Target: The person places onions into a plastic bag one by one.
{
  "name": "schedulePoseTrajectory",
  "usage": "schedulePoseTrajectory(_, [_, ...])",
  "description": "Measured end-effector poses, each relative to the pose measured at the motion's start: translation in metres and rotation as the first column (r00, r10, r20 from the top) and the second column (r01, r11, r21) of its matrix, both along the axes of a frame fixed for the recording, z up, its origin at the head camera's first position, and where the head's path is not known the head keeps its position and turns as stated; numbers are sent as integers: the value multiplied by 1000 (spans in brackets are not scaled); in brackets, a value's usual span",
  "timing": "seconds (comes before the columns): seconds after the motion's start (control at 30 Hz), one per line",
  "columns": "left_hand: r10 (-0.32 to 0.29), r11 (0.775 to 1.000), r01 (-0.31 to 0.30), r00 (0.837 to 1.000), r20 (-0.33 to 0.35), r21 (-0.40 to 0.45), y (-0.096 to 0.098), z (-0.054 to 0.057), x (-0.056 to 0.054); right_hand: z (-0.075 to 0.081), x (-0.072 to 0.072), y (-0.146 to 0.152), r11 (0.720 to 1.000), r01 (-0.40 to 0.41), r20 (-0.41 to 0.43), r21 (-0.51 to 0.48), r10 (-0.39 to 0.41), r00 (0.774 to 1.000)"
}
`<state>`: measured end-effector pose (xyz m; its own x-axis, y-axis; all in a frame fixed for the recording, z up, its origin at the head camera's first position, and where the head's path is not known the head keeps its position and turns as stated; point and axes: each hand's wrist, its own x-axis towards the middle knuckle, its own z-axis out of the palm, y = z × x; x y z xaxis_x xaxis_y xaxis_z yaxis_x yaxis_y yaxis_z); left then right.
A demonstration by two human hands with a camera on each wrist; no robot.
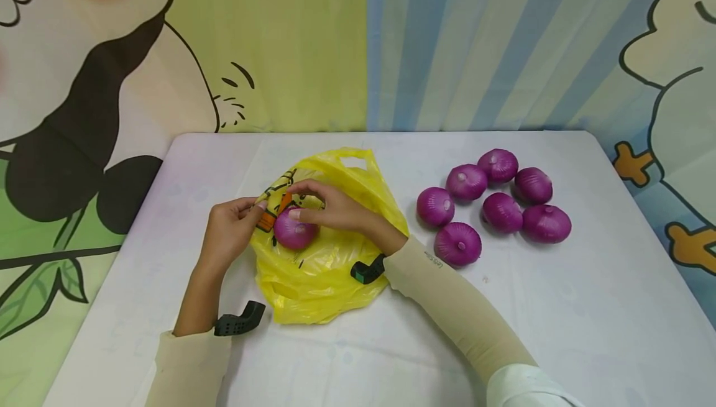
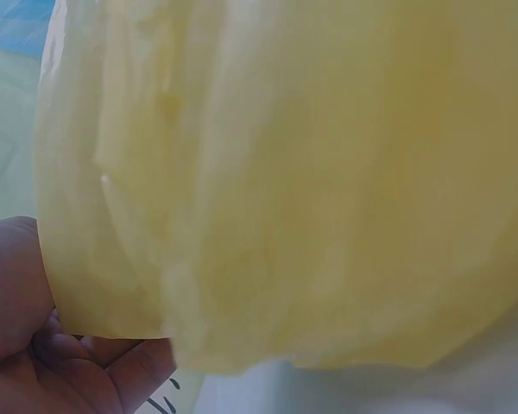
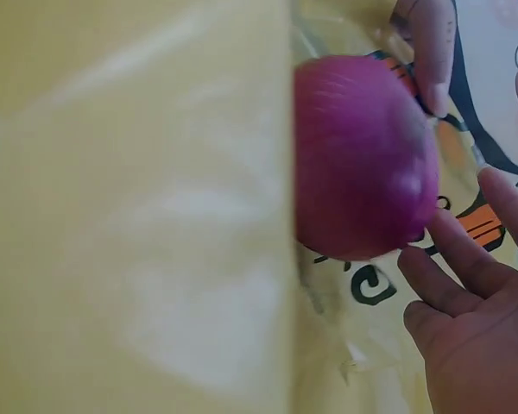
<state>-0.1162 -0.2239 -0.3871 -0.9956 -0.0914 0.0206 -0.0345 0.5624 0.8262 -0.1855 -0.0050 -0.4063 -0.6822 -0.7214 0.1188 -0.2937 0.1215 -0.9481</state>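
My left hand [image 1: 229, 227] pinches the left edge of a yellow plastic bag [image 1: 335, 286] between thumb and fingers. In the left wrist view the bag's film [image 2: 285, 190] covers most of the picture and hides the fingertips. A purple onion [image 1: 294, 230] is inside the bag's opening, over its printed pattern. Reaching across the bag, my right hand [image 1: 335, 207] is at this onion, thumb tip overlapping its upper edge. The right wrist view has the onion [image 3: 367, 159] partly behind a yellow fold, with loosely extended fingers [image 3: 475, 263] right at its side.
Several more purple onions [image 1: 458, 244] lie grouped on the white table [image 1: 358, 363] to the right of the bag. A bag handle loop [image 1: 355, 153] points toward the back. Behind the table hangs a cartoon-printed backdrop [image 1: 279, 53].
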Motion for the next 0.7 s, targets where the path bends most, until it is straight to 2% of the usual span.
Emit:
schedulePoseTrajectory(0.27, [-7,1000,7,1000,-3,12,-1,-1,0,12,6,4,999,-42,-37,-28,41,998])
schedulePoseTrajectory(0.47, [-7,1000,7,1000,-5,19,-1,0,0,27,17,14,996,-90,-110,-25,87,990])
schedulePoseTrajectory(0.7, [5,1000,-5,1000,18,14,-2,2,1,40,25,28,993,-118,-146,-12,115,983])
